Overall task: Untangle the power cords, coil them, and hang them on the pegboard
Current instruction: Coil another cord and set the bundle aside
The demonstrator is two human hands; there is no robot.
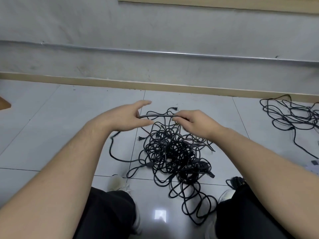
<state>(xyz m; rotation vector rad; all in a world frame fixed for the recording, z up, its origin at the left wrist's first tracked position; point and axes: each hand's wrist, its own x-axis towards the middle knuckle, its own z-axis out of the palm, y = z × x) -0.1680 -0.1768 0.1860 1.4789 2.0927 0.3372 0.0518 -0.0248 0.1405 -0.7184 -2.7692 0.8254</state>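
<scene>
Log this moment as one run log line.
stage: untangling | left hand: open, cord across fingers | right hand: pinches same cord | tangled pile: on floor | hung: none visible

Black cords (174, 152) in a tangle lie on pale grey glossy tiles (69, 118) with thin dark grout lines. A second loose bunch of black cords (291, 116) lies at the far right. The skirting (155, 86) is tan. The wall (155, 31) is mottled whitish grey, crossed by a silver-grey pipe (172, 53). A light wood board (224, 2) edges the top. The trousers (107, 213) are black and the shoes (118, 184) off-white.
</scene>
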